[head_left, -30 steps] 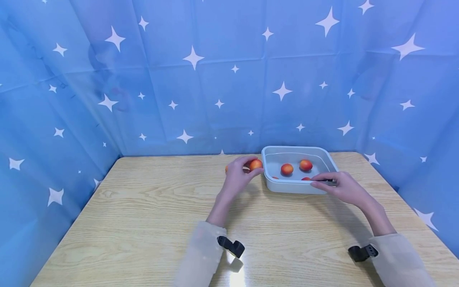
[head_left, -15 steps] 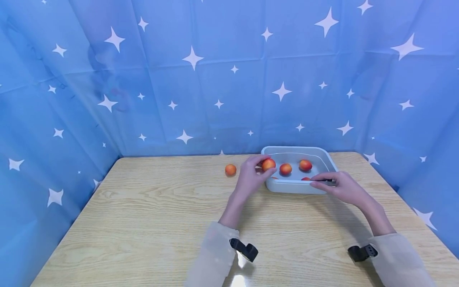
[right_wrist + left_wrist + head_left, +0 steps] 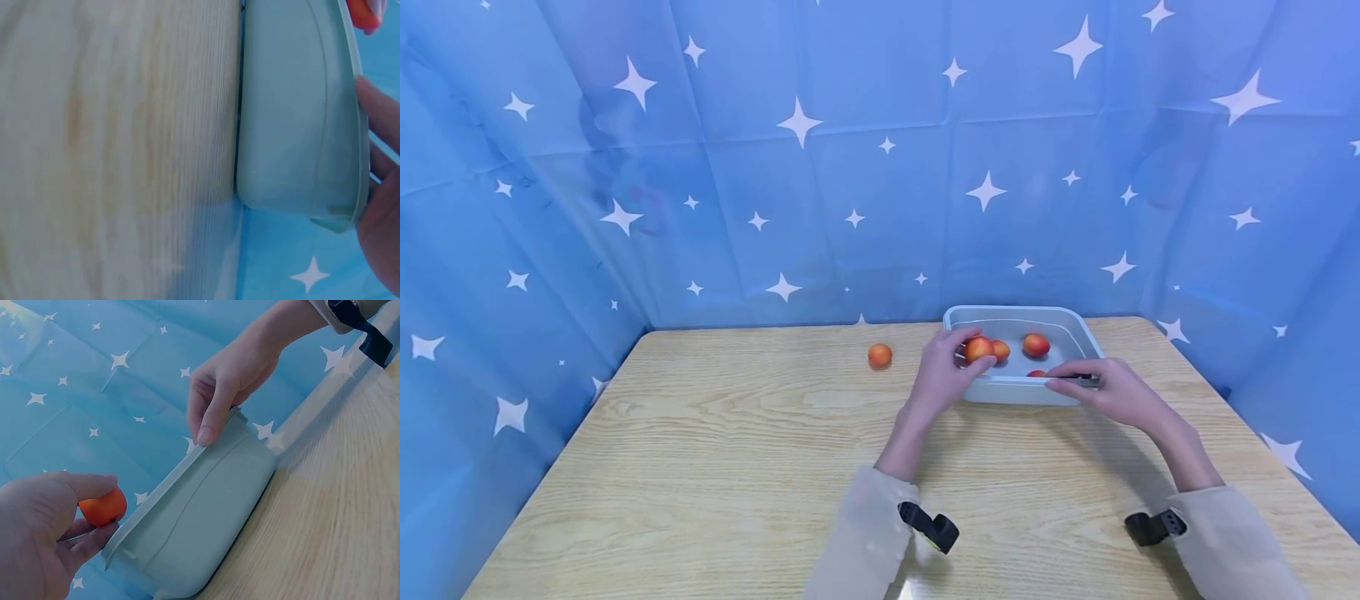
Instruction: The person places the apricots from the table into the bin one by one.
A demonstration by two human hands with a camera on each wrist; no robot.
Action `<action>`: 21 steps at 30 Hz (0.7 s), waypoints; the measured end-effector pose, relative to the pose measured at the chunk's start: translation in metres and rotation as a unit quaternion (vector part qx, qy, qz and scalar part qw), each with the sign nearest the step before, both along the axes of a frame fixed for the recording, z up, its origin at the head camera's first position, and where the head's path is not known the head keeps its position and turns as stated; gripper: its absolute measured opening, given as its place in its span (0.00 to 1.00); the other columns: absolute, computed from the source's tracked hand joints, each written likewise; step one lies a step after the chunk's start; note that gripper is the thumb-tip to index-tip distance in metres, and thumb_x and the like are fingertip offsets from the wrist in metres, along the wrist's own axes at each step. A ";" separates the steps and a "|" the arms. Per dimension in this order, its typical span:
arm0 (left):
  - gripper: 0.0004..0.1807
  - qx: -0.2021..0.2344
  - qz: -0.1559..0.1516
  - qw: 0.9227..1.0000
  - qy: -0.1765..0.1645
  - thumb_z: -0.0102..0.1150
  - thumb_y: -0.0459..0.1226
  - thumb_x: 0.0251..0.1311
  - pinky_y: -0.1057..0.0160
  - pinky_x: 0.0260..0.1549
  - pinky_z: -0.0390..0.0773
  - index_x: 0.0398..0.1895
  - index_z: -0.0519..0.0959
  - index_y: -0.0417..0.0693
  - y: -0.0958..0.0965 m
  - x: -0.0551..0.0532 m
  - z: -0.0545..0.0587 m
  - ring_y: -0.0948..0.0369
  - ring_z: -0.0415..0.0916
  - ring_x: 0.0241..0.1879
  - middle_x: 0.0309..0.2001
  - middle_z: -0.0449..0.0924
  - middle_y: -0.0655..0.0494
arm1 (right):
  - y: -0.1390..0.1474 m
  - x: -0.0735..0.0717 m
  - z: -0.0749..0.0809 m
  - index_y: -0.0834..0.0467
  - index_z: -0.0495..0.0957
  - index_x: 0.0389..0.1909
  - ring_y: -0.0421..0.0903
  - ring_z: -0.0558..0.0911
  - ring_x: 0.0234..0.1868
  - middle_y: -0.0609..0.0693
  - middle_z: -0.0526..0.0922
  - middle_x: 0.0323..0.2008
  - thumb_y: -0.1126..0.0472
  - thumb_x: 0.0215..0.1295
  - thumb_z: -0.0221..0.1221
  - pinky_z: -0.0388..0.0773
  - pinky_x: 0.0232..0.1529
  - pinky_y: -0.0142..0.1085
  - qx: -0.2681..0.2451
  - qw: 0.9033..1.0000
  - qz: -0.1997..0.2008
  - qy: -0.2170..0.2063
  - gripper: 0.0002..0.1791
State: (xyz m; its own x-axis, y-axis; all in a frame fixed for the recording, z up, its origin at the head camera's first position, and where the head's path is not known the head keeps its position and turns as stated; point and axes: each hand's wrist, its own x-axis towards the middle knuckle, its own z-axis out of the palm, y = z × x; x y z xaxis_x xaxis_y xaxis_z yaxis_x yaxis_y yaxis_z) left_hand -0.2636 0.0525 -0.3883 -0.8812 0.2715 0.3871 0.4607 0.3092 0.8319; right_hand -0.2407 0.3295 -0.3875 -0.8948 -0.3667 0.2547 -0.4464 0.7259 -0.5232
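Note:
A pale blue-green plastic container [image 3: 1022, 392] stands upright on the table. My left hand [image 3: 946, 367] pinches a round orange-red fruit [image 3: 979, 349] between thumb and fingers, over the container's left end. In the left wrist view this fruit [image 3: 105, 506] is at the rim's height, and the left fingers partly cover it. My right hand [image 3: 1108, 387] grips the front rim near the right corner, its thumb [image 3: 212, 422] on the outer side. Inside lie several similar fruits, one red-orange fruit [image 3: 1036, 345] toward the back and one fruit [image 3: 1000, 351] partly behind the held one.
One more orange fruit [image 3: 880, 356] lies on the wooden table [image 3: 700, 467] to the left of the container. A blue curtain [image 3: 865, 167] with white stars hangs behind the table and along its sides. Both sleeves carry black wrist cameras.
My left hand has carried the fruit rightward, from beside the container to over its inside. The loose fruit on the table has come into full view. The right hand has stayed on the rim.

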 end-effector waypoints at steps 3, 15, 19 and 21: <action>0.28 0.008 -0.005 1.000 -0.012 0.69 0.39 0.63 0.73 0.45 0.79 0.66 0.76 0.45 0.002 0.001 -0.001 0.59 0.80 0.46 0.52 0.79 0.49 | 0.000 -0.001 -0.001 0.56 0.88 0.46 0.38 0.77 0.33 0.46 0.88 0.39 0.56 0.67 0.66 0.74 0.31 0.32 0.000 1.000 -0.001 0.002 0.10; 0.26 0.015 -0.005 1.000 0.022 0.69 0.38 0.63 0.63 0.48 0.83 0.65 0.77 0.44 0.004 0.000 -0.002 0.60 0.79 0.48 0.52 0.81 0.49 | 0.002 -0.003 -0.002 0.56 0.88 0.47 0.39 0.78 0.31 0.46 0.88 0.39 0.55 0.68 0.66 0.74 0.29 0.33 0.002 1.000 0.003 -0.005 0.11; 0.25 0.001 -0.006 0.999 0.048 0.68 0.39 0.64 0.65 0.47 0.82 0.64 0.77 0.43 0.004 0.000 -0.001 0.60 0.78 0.49 0.54 0.81 0.49 | 0.001 -0.003 -0.002 0.56 0.88 0.47 0.38 0.78 0.31 0.46 0.88 0.39 0.56 0.68 0.66 0.75 0.30 0.33 0.005 1.000 0.004 -0.001 0.11; 0.25 -0.006 -0.003 0.999 0.051 0.68 0.39 0.65 0.66 0.47 0.82 0.64 0.77 0.44 0.003 0.000 0.000 0.60 0.77 0.50 0.55 0.80 0.49 | 0.001 -0.003 -0.002 0.56 0.88 0.47 0.38 0.78 0.32 0.46 0.88 0.39 0.56 0.68 0.66 0.75 0.31 0.33 0.006 1.000 0.005 -0.001 0.11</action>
